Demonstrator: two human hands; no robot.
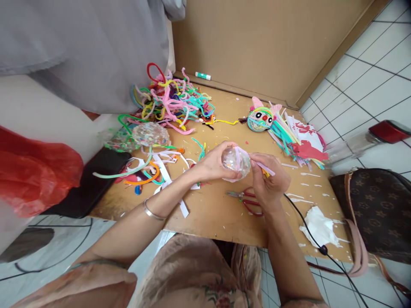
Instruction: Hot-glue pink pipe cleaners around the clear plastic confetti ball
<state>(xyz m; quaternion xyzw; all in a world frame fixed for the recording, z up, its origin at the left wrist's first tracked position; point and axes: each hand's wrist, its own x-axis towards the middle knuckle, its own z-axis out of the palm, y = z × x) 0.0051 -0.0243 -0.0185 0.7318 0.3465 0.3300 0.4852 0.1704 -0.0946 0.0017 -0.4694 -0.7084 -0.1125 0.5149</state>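
Over the counter point(218, 214) the left hand point(213, 164) grips a clear ball point(236, 161) while the right hand point(269, 182) pinches a pale pipe cleaner point(266, 169) against it; only one strand looks wound on, most of the shell bare, unlike the fully wrapped ball point(260, 119) behind.

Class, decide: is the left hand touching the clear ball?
Touching. The head view shows the left hand cupped against the clear ball with no gap; the right hand pinches a lilac pipe cleaner.
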